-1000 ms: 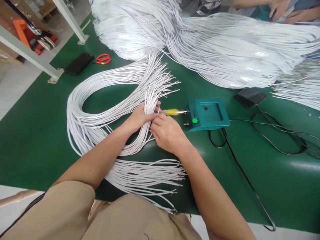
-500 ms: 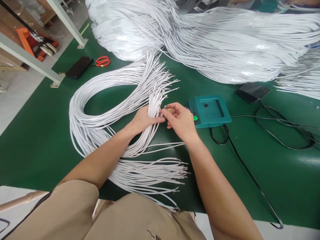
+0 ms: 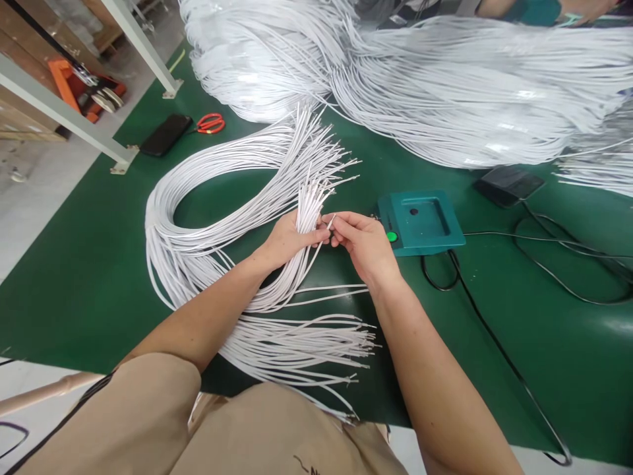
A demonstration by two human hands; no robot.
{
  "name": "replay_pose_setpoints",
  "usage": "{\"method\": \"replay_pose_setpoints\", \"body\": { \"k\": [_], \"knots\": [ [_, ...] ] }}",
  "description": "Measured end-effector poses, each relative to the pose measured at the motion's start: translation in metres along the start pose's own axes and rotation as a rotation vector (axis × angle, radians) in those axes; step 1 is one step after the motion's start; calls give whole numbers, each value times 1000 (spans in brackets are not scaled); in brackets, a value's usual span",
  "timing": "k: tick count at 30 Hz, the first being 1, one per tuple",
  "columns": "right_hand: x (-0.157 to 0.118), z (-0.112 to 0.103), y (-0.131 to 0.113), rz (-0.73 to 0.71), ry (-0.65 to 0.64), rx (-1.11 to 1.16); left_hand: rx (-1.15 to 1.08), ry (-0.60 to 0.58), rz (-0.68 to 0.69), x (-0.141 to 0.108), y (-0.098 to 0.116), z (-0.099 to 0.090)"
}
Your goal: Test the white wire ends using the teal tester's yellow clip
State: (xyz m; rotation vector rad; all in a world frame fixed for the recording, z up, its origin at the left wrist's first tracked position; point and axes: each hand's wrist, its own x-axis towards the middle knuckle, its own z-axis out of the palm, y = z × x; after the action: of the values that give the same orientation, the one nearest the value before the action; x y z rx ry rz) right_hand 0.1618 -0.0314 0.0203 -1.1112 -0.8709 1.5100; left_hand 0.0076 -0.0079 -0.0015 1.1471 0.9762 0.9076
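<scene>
My left hand is closed round a bunch of white cables, thumb across the front, their ends pointing up and away. Close beside it, my right hand pinches one white cable end between thumb and fingertips. The held bunch curves back into a large looped bundle of white cables lying on the green tabletop. More loose cable ends spread out below my hands, towards my body.
Right of my hands sits a teal device with a green button and a black cord. A black box stands beyond it. Large heaps of white cable fill the back. Red-handled scissors and a black phone-like object lie back left.
The view has shifted slightly, moving everything a little to the right. My right fingertips now pinch a single cable end that stands out from the bunch. The left hand keeps its hold.
</scene>
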Motion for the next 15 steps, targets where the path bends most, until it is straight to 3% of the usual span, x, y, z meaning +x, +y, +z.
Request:
{"method": "replay_pose_setpoints", "body": {
  "k": [6,12,15],
  "knots": [
    [-1,2,-6,166,-41,202,-9,-41,15,-3,5,3],
    [0,3,-7,143,3,129,12,-140,70,-7,5,6],
    [1,2,-4,155,-35,138,12,-149,63,-6,4,5]
  ]
}}
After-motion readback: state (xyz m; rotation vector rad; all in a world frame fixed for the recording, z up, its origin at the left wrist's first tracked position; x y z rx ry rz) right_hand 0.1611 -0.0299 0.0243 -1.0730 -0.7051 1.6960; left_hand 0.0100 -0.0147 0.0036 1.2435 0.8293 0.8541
